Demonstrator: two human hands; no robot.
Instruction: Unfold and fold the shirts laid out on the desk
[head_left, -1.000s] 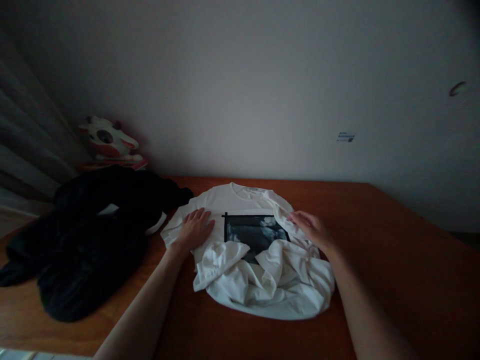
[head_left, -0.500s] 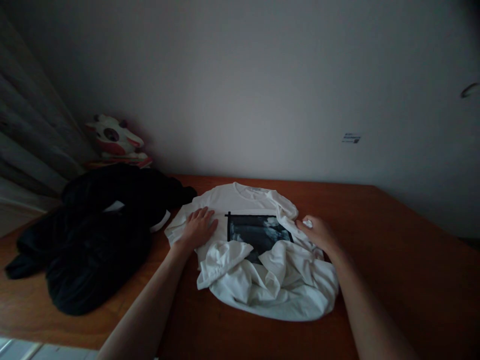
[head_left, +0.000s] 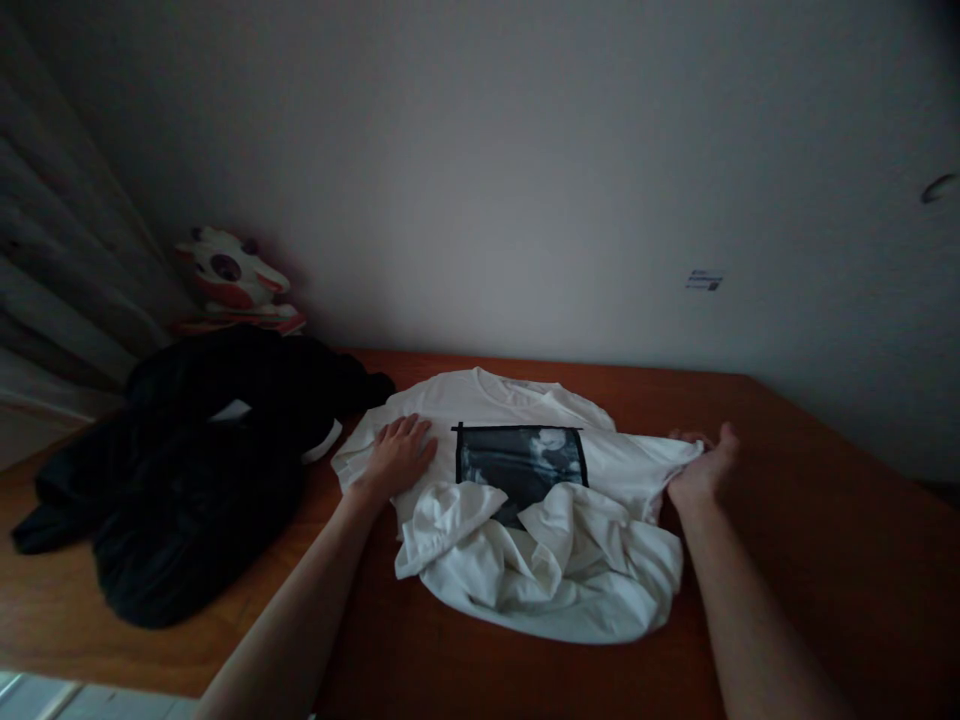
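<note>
A white shirt with a dark rectangular print lies on the wooden table, its neckline towards the wall and its lower part bunched towards me. My left hand lies flat on the left side of the shirt, fingers spread. Out to the right, my right hand grips the shirt's right sleeve, which is stretched sideways from the body. The thumb of that hand points up, and some of its fingers are hidden behind the cloth.
Black clothing is heaped on the left of the wooden table. Behind it sits a white and red toy cow. A curtain hangs at the left, and a small label is on the wall.
My right hand has moved right, drawing out the sleeve that was crumpled beside the print. That side of the shirt is flatter. My left hand has stayed in place.
</note>
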